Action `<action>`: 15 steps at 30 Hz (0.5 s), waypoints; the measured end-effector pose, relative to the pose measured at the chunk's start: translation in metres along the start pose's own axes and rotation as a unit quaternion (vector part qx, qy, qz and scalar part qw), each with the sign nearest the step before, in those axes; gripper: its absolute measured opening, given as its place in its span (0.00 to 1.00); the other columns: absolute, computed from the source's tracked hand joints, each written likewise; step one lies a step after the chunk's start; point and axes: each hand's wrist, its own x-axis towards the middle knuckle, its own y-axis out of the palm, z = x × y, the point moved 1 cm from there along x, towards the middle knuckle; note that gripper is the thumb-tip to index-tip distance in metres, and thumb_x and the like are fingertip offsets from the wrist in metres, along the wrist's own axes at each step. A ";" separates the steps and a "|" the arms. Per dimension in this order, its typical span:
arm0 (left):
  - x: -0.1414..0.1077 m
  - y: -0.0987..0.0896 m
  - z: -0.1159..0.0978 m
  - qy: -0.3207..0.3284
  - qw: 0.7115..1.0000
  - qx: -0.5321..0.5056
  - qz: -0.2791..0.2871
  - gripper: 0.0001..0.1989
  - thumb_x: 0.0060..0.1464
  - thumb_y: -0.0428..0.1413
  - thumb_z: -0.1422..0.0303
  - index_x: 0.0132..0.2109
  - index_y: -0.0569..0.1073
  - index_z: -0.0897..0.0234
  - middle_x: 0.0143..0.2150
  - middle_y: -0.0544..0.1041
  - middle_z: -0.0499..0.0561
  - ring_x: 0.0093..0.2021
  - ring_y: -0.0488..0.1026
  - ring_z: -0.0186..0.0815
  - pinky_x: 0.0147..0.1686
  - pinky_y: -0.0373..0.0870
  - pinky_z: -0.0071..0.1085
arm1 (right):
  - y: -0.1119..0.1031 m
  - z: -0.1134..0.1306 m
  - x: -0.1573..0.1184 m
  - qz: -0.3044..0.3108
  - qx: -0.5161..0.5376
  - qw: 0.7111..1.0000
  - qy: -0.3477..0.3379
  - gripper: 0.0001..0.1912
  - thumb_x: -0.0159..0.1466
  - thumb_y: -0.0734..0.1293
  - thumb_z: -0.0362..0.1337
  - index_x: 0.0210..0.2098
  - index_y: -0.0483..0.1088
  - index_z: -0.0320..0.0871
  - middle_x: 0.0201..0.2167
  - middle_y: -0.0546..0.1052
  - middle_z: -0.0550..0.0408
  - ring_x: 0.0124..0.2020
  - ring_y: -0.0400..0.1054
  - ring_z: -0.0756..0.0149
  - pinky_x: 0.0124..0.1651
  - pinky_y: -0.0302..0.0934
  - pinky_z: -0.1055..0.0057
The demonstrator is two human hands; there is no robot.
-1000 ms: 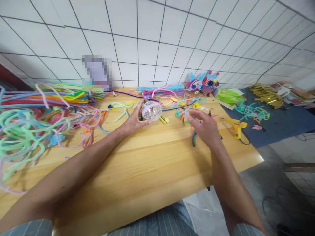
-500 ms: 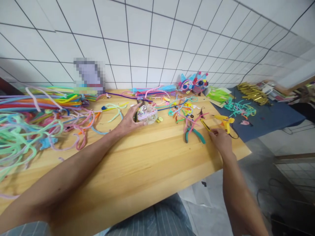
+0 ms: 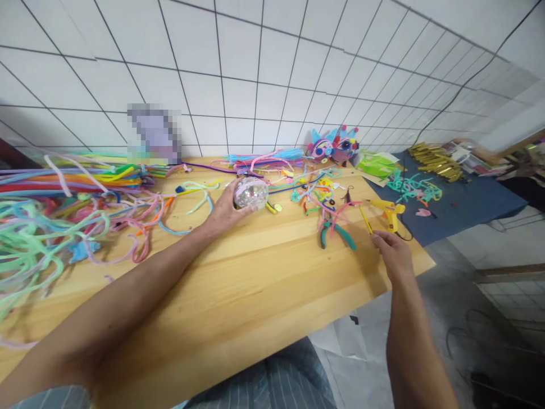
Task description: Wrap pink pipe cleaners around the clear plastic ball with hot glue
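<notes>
A clear, shiny ball (image 3: 251, 193) with a pale band sits in the grip of my left hand (image 3: 226, 211), thumb at its lower edge and fingers behind it. Over the table's right end, my right hand (image 3: 394, 253) pinches the end of a thin yellow tool (image 3: 366, 220), which looks like a craft knife. Teal-handled pliers (image 3: 338, 234) lie left of that hand. Just beyond it is a yellow glue gun (image 3: 389, 211). A small yellow round piece (image 3: 277, 208) rests right of the ball.
Pipe cleaners (image 3: 34, 227) are heaped at the left. Two decorated figures (image 3: 334, 147) stand by the tiled wall. Coloured scraps (image 3: 317, 193) lie near the pliers. A blue surface (image 3: 468, 210) at the right holds gold strips (image 3: 436, 163).
The ball has turned in my left hand and shifted slightly up and left. My right hand has moved a little right and down with the yellow tool, which is now turned edge-on.
</notes>
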 end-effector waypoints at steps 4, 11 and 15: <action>-0.001 -0.002 -0.005 -0.029 0.999 -0.017 0.016 0.48 0.53 0.67 0.46 0.73 0.61 0.63 0.72 0.70 0.64 0.71 0.70 0.54 0.73 0.66 0.56 | 0.001 0.014 0.003 0.035 0.126 0.991 0.014 0.24 0.48 0.77 0.58 0.31 0.75 0.46 0.27 0.77 0.57 0.26 0.66 0.69 0.27 0.61 0.70; -0.001 -0.005 -0.003 -0.052 0.999 -0.008 0.001 0.48 0.54 0.66 0.45 0.73 0.62 0.62 0.76 0.67 0.64 0.74 0.66 0.57 0.76 0.62 0.56 | 0.007 0.037 0.013 0.048 0.228 0.972 0.020 0.22 0.50 0.81 0.53 0.34 0.76 0.46 0.28 0.78 0.58 0.25 0.71 0.71 0.25 0.65 0.74; -0.001 -0.005 -0.004 -0.039 0.999 -0.018 0.005 0.45 0.57 0.64 0.46 0.73 0.63 0.64 0.71 0.72 0.63 0.70 0.71 0.54 0.73 0.67 0.53 | 0.015 0.045 0.010 0.063 0.241 0.968 0.023 0.21 0.51 0.81 0.52 0.35 0.77 0.45 0.32 0.82 0.55 0.27 0.75 0.69 0.26 0.69 0.74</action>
